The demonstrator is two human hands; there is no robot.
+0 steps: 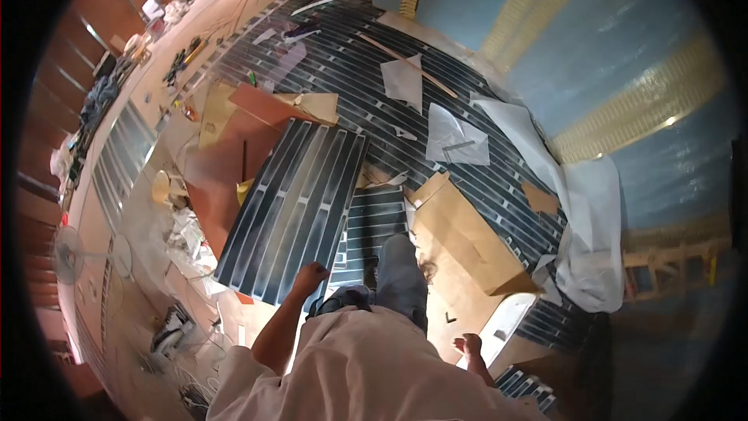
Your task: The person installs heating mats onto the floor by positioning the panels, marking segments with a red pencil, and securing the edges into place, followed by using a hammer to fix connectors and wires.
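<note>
A dark panel (292, 210) with pale lengthwise stripes lies at a slant in front of me on the left. My left hand (310, 278) is closed at its near right edge, fingers curled; the exact grip is hard to see. Lower right, my right hand (470, 344) is held out with its fingers apart and nothing in it. Close to that hand lies a small black L-shaped piece (450, 317). Beyond it stands a long brown cardboard box (471, 238). Reddish-brown sheet material (222, 175) lies partly under the panel.
Dark striped flooring (351, 78) stretches ahead, with white sheets (458, 136) and a thin wooden strip (409, 66) on it. Crumpled white sheeting (588, 226) runs along the blue wrapped wall on the right. At left are a fan (68, 253), tools (185, 58) and cables.
</note>
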